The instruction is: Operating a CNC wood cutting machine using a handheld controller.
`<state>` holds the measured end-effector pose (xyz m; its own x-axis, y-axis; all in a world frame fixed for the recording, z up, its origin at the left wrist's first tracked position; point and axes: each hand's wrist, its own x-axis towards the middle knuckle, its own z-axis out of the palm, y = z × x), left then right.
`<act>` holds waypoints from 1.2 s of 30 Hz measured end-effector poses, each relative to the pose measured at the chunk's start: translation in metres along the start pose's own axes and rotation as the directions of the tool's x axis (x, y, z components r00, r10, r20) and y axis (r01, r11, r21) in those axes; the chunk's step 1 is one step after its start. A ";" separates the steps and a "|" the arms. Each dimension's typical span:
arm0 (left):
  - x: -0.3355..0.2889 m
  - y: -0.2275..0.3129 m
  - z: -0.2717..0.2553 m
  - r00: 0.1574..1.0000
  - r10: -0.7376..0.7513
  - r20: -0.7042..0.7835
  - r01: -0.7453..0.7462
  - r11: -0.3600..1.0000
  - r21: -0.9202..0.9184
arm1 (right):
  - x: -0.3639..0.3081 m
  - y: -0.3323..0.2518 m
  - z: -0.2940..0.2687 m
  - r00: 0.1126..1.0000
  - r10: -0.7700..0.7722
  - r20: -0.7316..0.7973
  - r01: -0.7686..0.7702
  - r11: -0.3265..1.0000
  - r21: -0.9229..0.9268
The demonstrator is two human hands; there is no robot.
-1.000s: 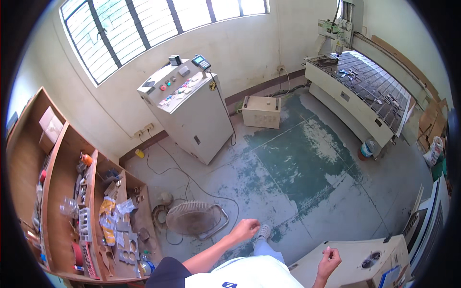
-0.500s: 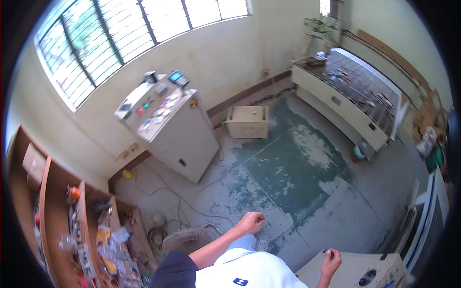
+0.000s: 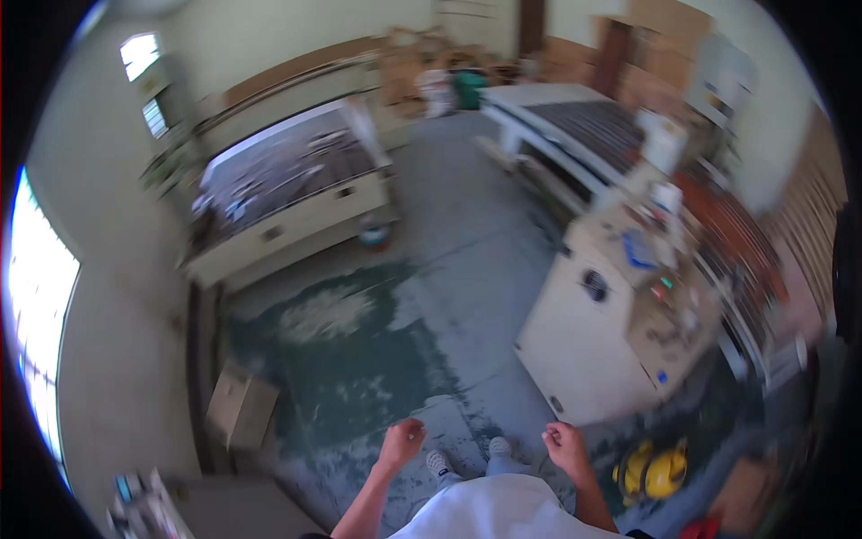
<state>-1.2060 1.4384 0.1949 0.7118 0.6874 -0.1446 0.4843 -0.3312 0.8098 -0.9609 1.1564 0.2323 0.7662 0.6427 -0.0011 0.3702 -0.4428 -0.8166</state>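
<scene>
Beige cabinet point(image 3: 570, 355) | ahead of right grip point(image 3: 563, 444), rightward of left grip point(image 3: 403, 441) | both curled narrow

Left hand point(image 3: 404, 442) and right hand point(image 3: 565, 445) both hang out over the floor point(image 3: 449, 260), loosely curled (kinda blurry, tbh). There's a cream cabinet point(image 3: 573, 346) off to the right, some yellow thing point(image 3: 661, 472) near it, and a beige box point(image 3: 242, 409) over left.

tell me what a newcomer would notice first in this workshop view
The bright yellow thing on the floor at lower right would probably catch the eye first. Next might come the worn green patch beyond the left hand, then the cream cabinet right of the patch.
</scene>
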 end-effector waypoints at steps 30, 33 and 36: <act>-0.048 0.313 0.356 0.850 0.496 0.181 -0.484 0.869 -0.108 | -0.260 0.190 -0.283 0.747 0.416 -0.519 -0.442 0.894 0.080; -0.035 0.367 0.387 0.753 0.653 0.083 -0.632 0.753 -0.183 | -0.231 0.205 -0.316 0.758 0.362 -0.542 -0.398 0.916 0.055; -0.009 0.419 0.417 0.746 0.660 0.091 -0.617 0.736 -0.280 | -0.195 0.222 -0.345 0.766 0.293 -0.572 -0.343 0.939 0.022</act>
<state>-0.7976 1.0240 0.2983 0.8967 0.2354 0.3748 -0.2253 -0.4862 0.8443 -0.8466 0.7170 0.2505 0.9959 0.0045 0.0900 0.0733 -0.6227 -0.7790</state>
